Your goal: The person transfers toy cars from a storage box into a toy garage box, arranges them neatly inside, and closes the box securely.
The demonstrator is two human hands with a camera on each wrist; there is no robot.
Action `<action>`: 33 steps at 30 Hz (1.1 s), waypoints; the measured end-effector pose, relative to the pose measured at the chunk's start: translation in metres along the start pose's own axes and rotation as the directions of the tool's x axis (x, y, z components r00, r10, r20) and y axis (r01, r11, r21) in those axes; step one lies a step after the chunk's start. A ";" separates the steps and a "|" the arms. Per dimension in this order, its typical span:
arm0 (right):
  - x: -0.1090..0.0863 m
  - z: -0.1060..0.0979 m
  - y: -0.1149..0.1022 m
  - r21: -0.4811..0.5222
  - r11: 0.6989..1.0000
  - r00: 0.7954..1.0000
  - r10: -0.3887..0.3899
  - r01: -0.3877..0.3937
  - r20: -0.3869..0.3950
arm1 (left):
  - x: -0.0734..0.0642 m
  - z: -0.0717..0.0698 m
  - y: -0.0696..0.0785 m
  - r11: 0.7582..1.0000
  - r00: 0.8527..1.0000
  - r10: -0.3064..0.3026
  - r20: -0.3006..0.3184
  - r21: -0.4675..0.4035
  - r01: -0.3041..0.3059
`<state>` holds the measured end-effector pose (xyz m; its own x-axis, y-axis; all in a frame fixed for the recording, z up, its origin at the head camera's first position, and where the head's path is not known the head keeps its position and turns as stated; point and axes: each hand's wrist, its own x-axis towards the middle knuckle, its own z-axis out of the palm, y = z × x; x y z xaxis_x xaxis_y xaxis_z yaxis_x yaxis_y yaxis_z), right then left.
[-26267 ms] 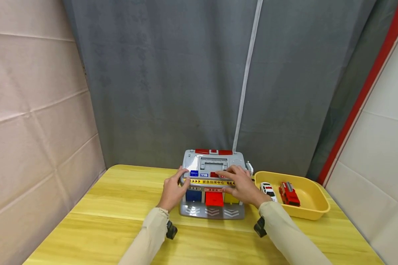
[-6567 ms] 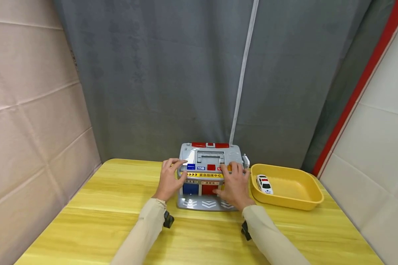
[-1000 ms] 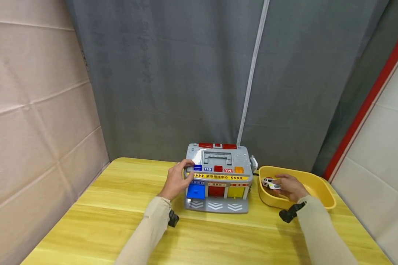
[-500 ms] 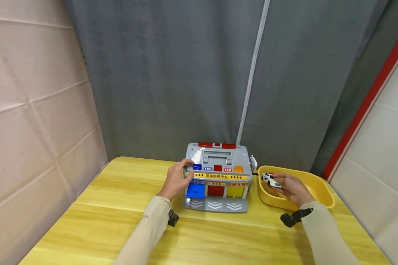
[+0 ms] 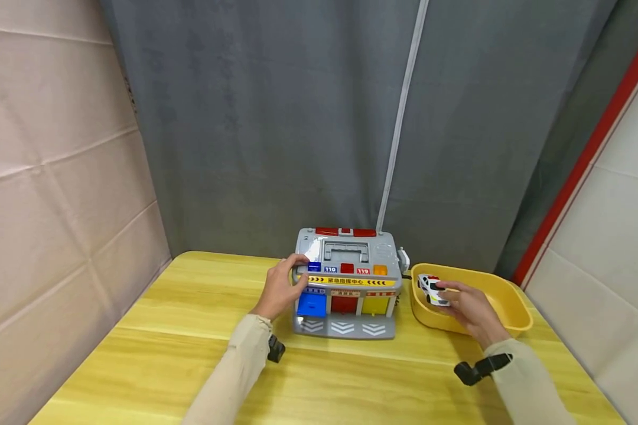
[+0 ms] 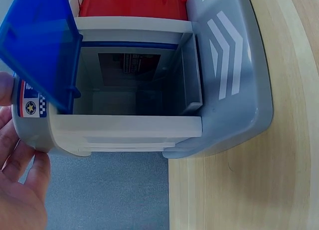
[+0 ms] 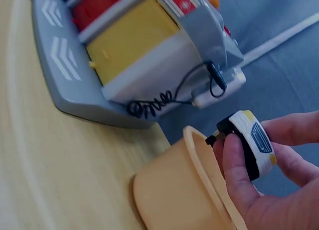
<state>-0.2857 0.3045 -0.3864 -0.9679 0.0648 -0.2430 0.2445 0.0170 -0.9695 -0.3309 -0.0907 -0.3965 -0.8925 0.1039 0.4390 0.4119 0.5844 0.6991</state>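
Observation:
On the table, a grey toy rescue station (image 5: 345,283) has three bays. Its blue door (image 6: 42,41) is swung up, and the left bay (image 6: 129,80) shows a dark interior. The red door (image 5: 344,304) and yellow door (image 5: 375,305) are down. My left hand (image 5: 280,287) grips the station's front left roof corner, fingers beside the blue button (image 5: 314,267). My right hand (image 5: 470,308) pinches a white toy police car (image 7: 254,140) between thumb and fingers. The car is held over the left part of the yellow tray (image 5: 510,295).
A black coiled cord (image 7: 154,104) links a white handset (image 5: 403,260) to the station's right side. Red and orange buttons sit on the roof front. A grey curtain (image 5: 271,130) hangs behind the wooden table (image 5: 191,330).
Over the last second my right hand has lifted and turned the police car in the tray. Earlier, a red fire truck lay there; the red door has gone down, and the blue one up.

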 end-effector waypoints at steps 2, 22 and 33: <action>-0.005 0.002 0.002 0.011 1.000 1.000 -0.009 0.009 -0.006 | 0.000 0.000 0.000 1.000 1.000 -0.012 0.005 -0.003 0.012; -0.042 0.022 0.027 -0.051 0.994 0.995 -0.100 0.100 0.006 | 0.001 0.000 0.000 0.999 0.999 -0.034 0.015 -0.010 0.034; -0.054 0.044 0.041 -0.026 0.994 0.994 -0.102 0.103 0.040 | 0.000 -0.001 0.002 0.999 0.999 -0.040 0.021 0.001 0.040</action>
<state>-0.2264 0.2579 -0.4141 -0.9893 0.0230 -0.1443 0.1453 0.0494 -0.9882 -0.3300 -0.0901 -0.3945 -0.9120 0.0969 0.3985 0.3753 0.5893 0.7155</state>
